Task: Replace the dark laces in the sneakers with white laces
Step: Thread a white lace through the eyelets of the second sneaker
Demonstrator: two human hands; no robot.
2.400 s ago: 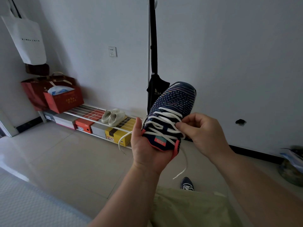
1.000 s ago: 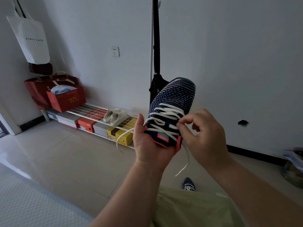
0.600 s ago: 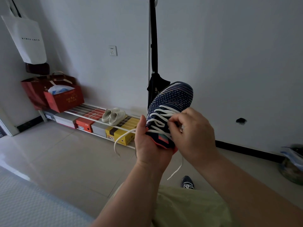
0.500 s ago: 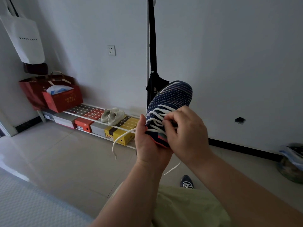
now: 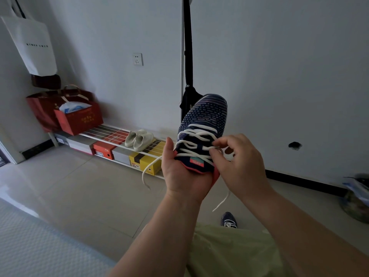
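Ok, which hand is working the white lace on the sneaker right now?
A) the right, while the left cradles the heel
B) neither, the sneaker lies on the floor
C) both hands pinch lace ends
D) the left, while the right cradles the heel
A: the right hand pinches the white lace at the sneaker's right eyelets, while the left hand cups the heel from below, holding it up.

The left hand point(image 5: 180, 172) cups a navy knit sneaker point(image 5: 203, 128) (toe upward) while the right hand point(image 5: 239, 166) pinches its white cord lace point(image 5: 196, 144).
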